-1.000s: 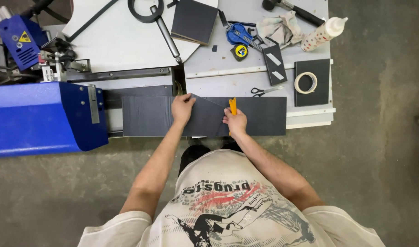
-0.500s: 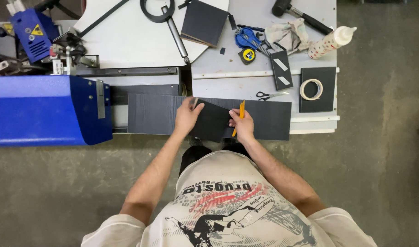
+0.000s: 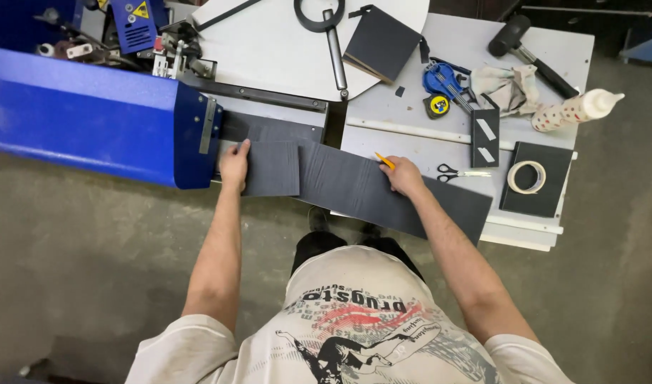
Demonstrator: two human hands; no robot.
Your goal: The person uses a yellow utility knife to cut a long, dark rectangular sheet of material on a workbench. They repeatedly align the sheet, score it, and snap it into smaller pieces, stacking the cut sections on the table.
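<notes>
a workshop: a big blue machine (image 3: 91, 114) sits on a bare concrete floor (image 3: 91, 284). to its right stands a worn grey workbench (image 3: 440, 142), strewn with a rubber mallet (image 3: 525, 46), a glue bottle (image 3: 575, 110), scissors (image 3: 461, 172), a roll of tape (image 3: 526, 176) and a tape measure (image 3: 437, 105); dark sheet pieces (image 3: 383, 43) lie above the machine's right end.
</notes>
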